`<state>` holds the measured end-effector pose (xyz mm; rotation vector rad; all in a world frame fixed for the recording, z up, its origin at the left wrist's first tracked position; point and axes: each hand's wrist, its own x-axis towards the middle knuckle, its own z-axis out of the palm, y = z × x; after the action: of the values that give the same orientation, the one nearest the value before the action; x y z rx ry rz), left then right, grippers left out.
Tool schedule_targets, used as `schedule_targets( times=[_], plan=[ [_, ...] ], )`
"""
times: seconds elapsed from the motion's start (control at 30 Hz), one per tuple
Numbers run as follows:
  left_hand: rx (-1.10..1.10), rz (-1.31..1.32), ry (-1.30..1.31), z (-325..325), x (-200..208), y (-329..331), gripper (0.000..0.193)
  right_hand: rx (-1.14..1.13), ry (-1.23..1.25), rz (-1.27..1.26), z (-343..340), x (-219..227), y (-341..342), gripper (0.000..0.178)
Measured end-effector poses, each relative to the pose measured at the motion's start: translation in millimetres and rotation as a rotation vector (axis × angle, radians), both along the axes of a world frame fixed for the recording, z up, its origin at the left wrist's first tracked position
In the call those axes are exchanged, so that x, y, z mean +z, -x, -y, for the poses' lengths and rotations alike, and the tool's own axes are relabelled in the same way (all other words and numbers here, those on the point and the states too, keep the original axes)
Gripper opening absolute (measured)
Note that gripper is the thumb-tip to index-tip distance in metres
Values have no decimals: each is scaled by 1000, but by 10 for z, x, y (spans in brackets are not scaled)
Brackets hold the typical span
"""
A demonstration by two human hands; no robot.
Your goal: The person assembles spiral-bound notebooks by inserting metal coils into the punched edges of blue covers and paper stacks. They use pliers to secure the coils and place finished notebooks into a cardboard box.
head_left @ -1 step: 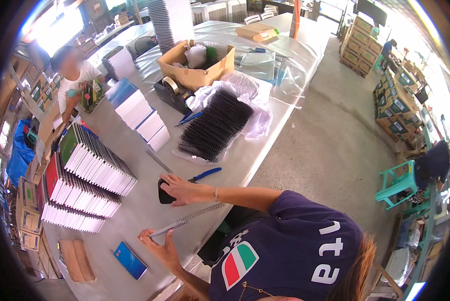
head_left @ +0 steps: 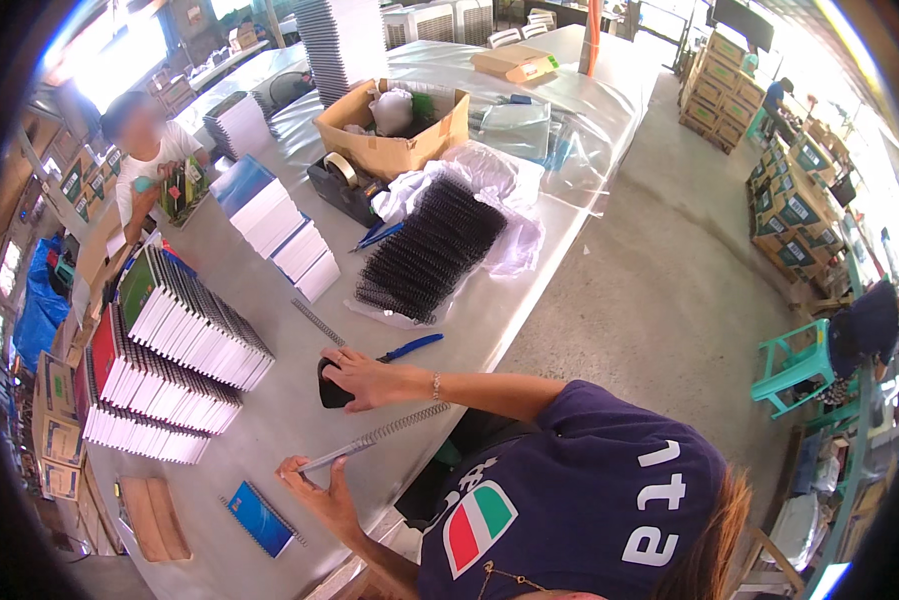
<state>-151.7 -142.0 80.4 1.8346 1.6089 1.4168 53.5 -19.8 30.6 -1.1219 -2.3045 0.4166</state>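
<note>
My left hand (head_left: 327, 500) pinches a thin notebook (head_left: 327, 459), seen edge-on, between thumb and fingers. A loose wire coil (head_left: 399, 427) runs from the notebook's end toward my body. Farther in, my right hand (head_left: 377, 382) grips a smooth black object (head_left: 331, 390) on the table, its kind unclear. Just beyond that hand lies a blue-handled pair of pliers (head_left: 411, 347), partly hidden. Another loose coil (head_left: 317, 322) rests to the left of the pliers. A blue spiral notebook (head_left: 259, 518) lies flat near my left hand.
Stacked spiral notebooks (head_left: 174, 350) stand at left, with a brown folded piece (head_left: 153, 518) nearer. Beyond are black coils (head_left: 431, 250), a tape dispenser (head_left: 344, 188), a cardboard box (head_left: 394, 150) and white-paged stacks (head_left: 276, 228). A co-worker (head_left: 154, 160) handles books across the table.
My right hand and the black object have shifted very slightly. My left hand, the notebook and the coil look unchanged.
</note>
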Motion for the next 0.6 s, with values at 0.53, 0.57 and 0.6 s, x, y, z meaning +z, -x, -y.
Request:
schedule_targets(
  times=[0.53,0.57,0.6],
  plan=[
    [-102,254,123,-36,-260,-63,65,624,830,-398,322,590,-549,83],
    [-113,329,118,-53,-285,-72,65,597,768,-365,298,625,-514,81],
    [-124,404,113,-64,-297,-69,66,639,819,-445,321,652,-525,79]
  ],
)
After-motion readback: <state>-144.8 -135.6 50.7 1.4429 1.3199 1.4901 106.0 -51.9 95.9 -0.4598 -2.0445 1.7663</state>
